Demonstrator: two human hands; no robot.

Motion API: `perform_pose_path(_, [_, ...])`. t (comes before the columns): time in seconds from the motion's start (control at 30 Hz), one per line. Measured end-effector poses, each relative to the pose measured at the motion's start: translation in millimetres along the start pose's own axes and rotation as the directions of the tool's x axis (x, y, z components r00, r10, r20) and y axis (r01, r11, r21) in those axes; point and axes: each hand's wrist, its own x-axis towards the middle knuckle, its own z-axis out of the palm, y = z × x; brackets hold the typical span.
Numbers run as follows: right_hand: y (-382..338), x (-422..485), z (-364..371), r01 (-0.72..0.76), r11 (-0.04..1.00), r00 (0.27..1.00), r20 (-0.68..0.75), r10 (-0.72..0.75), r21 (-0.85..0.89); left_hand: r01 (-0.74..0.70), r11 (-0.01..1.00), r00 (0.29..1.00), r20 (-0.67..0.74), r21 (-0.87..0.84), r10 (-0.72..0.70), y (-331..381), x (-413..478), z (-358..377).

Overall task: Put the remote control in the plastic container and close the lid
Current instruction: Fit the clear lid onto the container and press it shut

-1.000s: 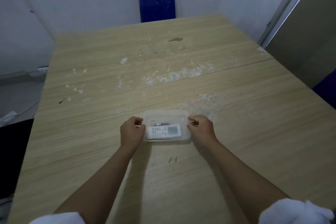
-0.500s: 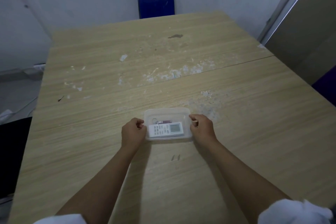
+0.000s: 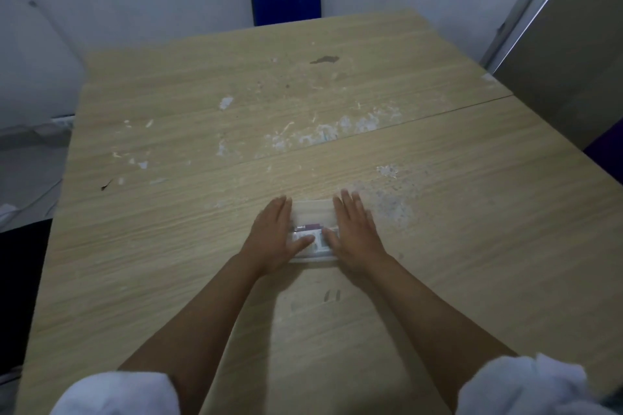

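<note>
The left hand (image 3: 274,236) lies flat, fingers spread, on the left end of the plastic container (image 3: 313,212). Between the hands, the remote control (image 3: 317,242) shows through the clear lid (image 3: 312,207). The right hand (image 3: 354,232) presses flat on the right end, gripping nothing, on the wooden table (image 3: 472,212).

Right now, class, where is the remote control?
In the head view, the remote control lies inside the plastic container near the table's front middle, between both flat hands.
</note>
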Motion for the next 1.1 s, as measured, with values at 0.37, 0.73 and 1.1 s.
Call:
perform_pose_path(0.37, [12, 1, 23, 0.009, 0.998, 0.997, -0.075, -0.014, -0.063, -0.004, 0.984, 1.000, 0.014, 0.177, 0.002, -15, 5, 28])
perform_pose_path(0.73, [13, 2, 25, 0.148, 0.977, 0.984, -0.075, -0.160, -0.154, -0.044, 0.976, 0.998, 0.063, 0.215, 0.032, -17, 10, 23])
perform_pose_path(1.1, [14, 1, 17, 0.025, 0.986, 0.975, -0.220, 0.012, 0.164, -0.011, 0.990, 0.998, -0.064, -0.144, 0.002, -19, 0, 16])
